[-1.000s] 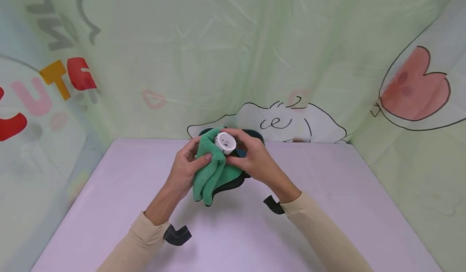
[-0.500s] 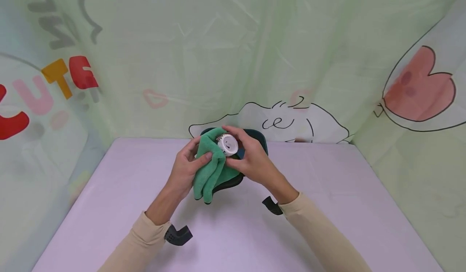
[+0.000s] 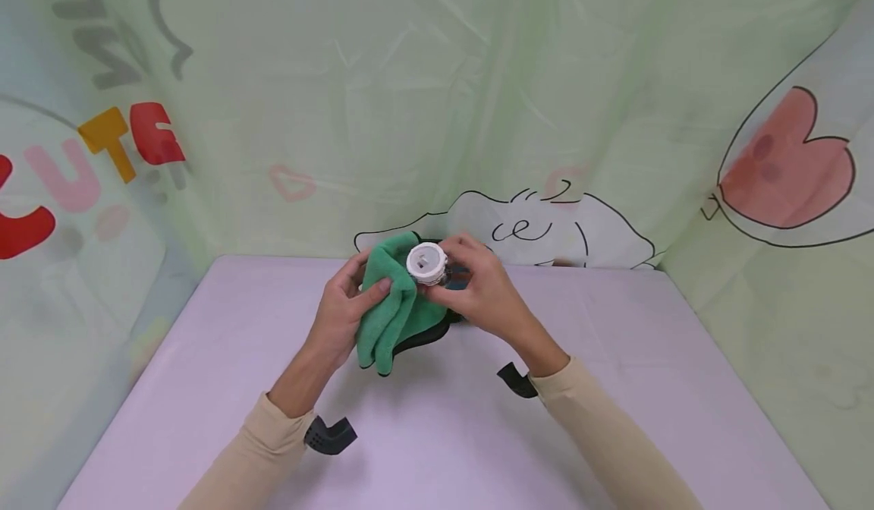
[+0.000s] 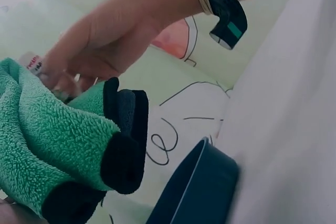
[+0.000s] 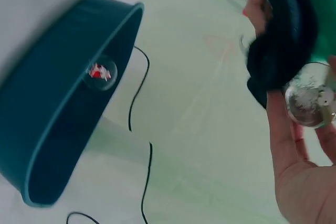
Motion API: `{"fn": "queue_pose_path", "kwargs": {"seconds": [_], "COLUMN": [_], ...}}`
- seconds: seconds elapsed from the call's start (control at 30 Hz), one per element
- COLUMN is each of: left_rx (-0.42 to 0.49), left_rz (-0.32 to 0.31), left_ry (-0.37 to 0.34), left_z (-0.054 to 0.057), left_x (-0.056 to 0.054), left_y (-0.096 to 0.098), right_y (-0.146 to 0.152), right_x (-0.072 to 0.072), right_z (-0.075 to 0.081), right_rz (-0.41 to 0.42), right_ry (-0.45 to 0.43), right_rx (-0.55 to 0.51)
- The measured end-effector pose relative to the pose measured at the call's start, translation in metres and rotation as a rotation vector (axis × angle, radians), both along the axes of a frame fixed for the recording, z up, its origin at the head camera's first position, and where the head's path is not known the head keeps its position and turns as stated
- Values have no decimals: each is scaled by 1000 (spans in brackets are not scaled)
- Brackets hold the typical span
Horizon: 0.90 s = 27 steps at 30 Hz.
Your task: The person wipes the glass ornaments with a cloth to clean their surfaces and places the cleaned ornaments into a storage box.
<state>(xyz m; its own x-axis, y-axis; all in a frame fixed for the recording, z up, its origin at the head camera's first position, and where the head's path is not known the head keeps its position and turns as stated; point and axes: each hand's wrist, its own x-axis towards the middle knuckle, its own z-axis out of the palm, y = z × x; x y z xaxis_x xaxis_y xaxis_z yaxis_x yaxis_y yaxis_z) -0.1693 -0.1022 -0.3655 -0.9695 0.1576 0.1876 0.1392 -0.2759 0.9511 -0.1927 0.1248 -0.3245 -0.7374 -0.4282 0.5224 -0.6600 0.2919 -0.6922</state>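
A folded green towel [image 3: 391, 297] with dark edging hangs in my left hand [image 3: 339, 309], the thumb pressed on its front. My right hand [image 3: 483, 288] pinches a small clear globe [image 5: 307, 103] with white flakes inside, which looks like a snow globe. Its white round base [image 3: 426, 262] faces the head camera, against the towel's right side. In the left wrist view the towel [image 4: 63, 135] hides most of the globe; a white bit with red marks [image 4: 32, 62] shows beside the fingers of my right hand [image 4: 100, 45].
Behind the hands stands a dark teal bin [image 5: 68, 40], largely hidden in the head view. Inside it is another clear globe [image 5: 101, 73] with a red and white figure. Lilac cloth covers the table [image 3: 437, 434]. A printed pale green curtain [image 3: 307, 100] rises at the back.
The globe's white base has turned to face more upward and risen slightly. The towel and left hand have shifted a little left and up. Both hands keep their hold.
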Motion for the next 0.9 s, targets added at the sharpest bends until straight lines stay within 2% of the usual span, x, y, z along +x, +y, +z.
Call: {"fn": "queue_pose_path", "kwargs": {"seconds": [0.13, 0.23, 0.37, 0.5, 0.6, 0.73, 0.8, 0.9], "left_rx": [-23, -81, -166, -201, -193, -175, -170, -144], "left_rz": [31, 53, 70, 82, 95, 102, 101, 91], "left_ry": [44, 95, 141, 127, 105, 83, 73, 70], "left_z": [2, 3, 3, 3, 3, 5, 5, 6], "left_x": [-1, -1, -1, -1, -1, -1, -1, -1], "left_y": [-5, -6, -3, -2, -4, -7, -8, -7], "right_y": [3, 4, 2, 3, 5, 8, 8, 6], "right_x": [-2, 0, 4, 6, 5, 4, 4, 5], "right_z": [4, 6, 7, 8, 7, 5, 4, 2], "right_rz": [-93, -126, -132, -101, -39, 50, 64, 56], "right_ry": [45, 86, 123, 149, 131, 74, 78, 110], "right_rx": [110, 183, 237, 259, 220, 88, 51, 48]}}
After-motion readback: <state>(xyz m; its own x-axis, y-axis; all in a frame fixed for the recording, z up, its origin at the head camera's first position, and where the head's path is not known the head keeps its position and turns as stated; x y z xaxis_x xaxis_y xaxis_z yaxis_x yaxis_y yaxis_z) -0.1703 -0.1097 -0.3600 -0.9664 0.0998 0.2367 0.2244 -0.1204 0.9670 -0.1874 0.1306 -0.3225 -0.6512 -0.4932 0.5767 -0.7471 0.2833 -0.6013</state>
